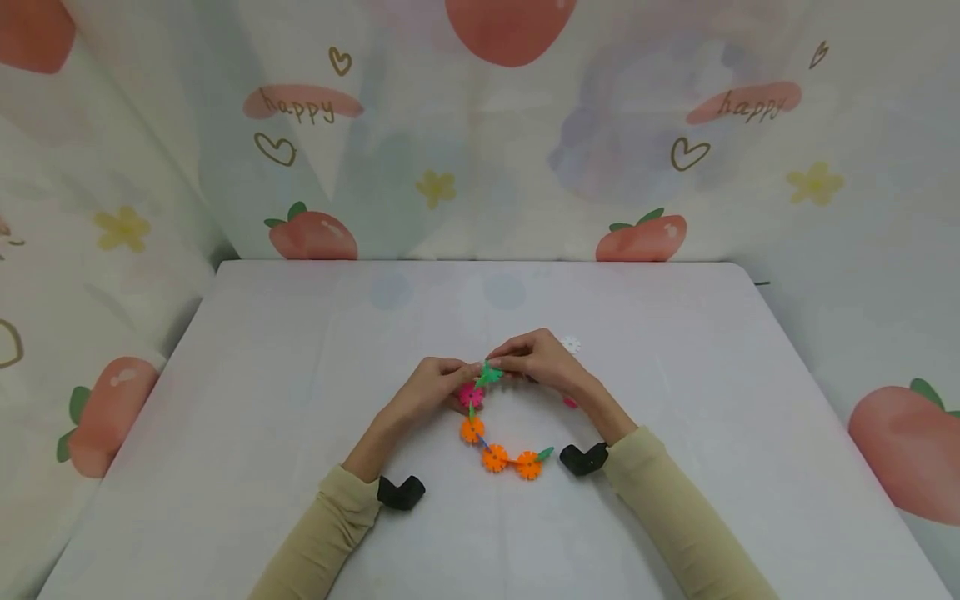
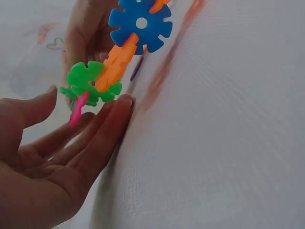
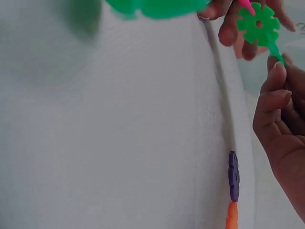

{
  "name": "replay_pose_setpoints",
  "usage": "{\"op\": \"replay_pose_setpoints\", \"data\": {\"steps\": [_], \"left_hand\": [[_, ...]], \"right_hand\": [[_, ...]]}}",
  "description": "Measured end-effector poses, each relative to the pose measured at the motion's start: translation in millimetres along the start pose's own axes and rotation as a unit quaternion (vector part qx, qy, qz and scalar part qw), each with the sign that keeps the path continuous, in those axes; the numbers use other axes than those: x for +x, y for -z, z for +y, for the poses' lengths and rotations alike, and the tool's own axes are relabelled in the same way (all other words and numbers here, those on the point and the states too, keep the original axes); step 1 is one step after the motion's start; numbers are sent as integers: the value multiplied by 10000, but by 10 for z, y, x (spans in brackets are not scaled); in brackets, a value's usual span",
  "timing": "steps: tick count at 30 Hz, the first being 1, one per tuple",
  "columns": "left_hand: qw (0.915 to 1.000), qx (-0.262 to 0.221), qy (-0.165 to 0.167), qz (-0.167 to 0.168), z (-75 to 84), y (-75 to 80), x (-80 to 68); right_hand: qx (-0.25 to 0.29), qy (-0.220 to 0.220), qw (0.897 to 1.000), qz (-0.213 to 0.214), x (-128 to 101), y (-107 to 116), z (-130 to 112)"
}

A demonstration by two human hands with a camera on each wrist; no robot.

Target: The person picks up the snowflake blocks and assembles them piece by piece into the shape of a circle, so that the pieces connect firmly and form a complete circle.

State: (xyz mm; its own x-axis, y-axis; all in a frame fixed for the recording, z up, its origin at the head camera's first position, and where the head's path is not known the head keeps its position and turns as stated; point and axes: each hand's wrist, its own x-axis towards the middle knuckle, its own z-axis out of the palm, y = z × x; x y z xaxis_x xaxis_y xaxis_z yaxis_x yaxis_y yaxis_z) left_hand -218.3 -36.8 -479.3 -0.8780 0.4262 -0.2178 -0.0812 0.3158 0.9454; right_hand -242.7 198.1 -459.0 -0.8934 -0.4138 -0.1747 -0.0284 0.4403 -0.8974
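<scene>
My two hands meet over the middle of the table. My right hand [image 1: 517, 358] [image 3: 281, 119] pinches a green snowflake disc [image 1: 490, 374] [image 3: 259, 24] by its stem. My left hand [image 1: 450, 379] [image 2: 62, 157] holds the top of a disc chain [image 1: 495, 457] at a pink disc [image 1: 471, 394] [image 2: 78, 109], thumb and fingers on either side of it. The green disc [image 2: 90, 86] sits against the pink one. From there the chain runs down through three orange discs to a green leaf piece [image 1: 545, 453]. The left wrist view also shows an orange piece [image 2: 114, 64] and a blue disc [image 2: 140, 24].
A white disc [image 1: 572, 343] lies loose just behind my right hand. A purple disc [image 3: 233, 175] joined to an orange one [image 3: 232, 217] lies on the white table [image 1: 300, 350]. Fruit-print cloth hangs behind the table and at both sides.
</scene>
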Motion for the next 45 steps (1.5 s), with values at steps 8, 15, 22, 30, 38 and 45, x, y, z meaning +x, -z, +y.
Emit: {"op": "replay_pose_setpoints", "data": {"steps": [8, 15, 22, 30, 38, 45], "left_hand": [[9994, 79, 54, 334, 1, 13, 6], [9989, -12, 233, 403, -6, 25, -6], [9986, -315, 354, 244, 14, 22, -23], [9978, -547, 342, 137, -3, 49, -41], [9969, -692, 359, 71, -15, 82, -31], [9974, -410, 546, 208, -29, 73, -19]], "right_hand": [[-421, 477, 9977, -237, -27, -17, -31], [-1168, 502, 9919, 65, -123, 92, 25], [-1792, 227, 9821, 540, -273, 219, 108], [-2309, 21, 9713, 578, -346, 304, 171], [-2218, 95, 9741, 430, -303, 265, 183], [-1799, 486, 9808, 583, -281, 159, 143]]}}
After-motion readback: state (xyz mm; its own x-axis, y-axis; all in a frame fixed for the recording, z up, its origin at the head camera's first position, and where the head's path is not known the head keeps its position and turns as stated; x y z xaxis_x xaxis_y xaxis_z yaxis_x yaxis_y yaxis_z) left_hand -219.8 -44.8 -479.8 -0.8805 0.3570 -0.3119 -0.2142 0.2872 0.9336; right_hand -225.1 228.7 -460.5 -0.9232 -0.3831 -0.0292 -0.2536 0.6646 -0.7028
